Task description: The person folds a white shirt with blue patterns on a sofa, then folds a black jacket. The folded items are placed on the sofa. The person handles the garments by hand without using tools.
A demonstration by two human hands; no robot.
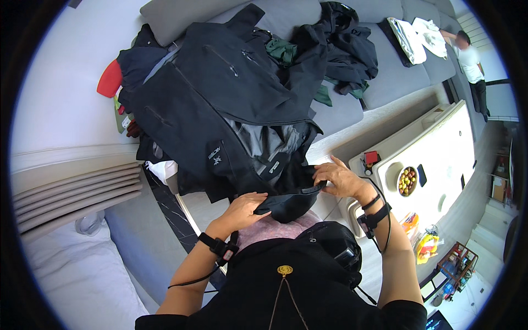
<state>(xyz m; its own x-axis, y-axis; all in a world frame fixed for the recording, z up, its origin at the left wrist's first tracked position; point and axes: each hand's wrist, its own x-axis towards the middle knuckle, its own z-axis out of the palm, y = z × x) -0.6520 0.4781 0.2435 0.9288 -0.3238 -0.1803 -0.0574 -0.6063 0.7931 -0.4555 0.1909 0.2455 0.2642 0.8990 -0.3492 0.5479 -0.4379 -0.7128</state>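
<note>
A black zip-up shell jacket [198, 90] with an Arc'teryx logo lies spread before me, its collar end towards my body. Its front hangs partly open at the neck, showing a grey lining [264, 138]. My left hand [246, 210] holds the near edge of the jacket's hood [291, 202], thumb below and fingers on top. On the other side of the hood, my right hand [340, 179] pinches the edge between thumb and fingers. Folds of black fabric hide some of the fingertips.
Dark garments [350, 53] lie heaped on the grey sofa [396, 62], with folded white clothes [406, 39] farther right. A white coffee table [445, 152] at right carries a bowl of fruit [407, 181]. A person [470, 66] stands beyond the sofa. At left is a bed [74, 272].
</note>
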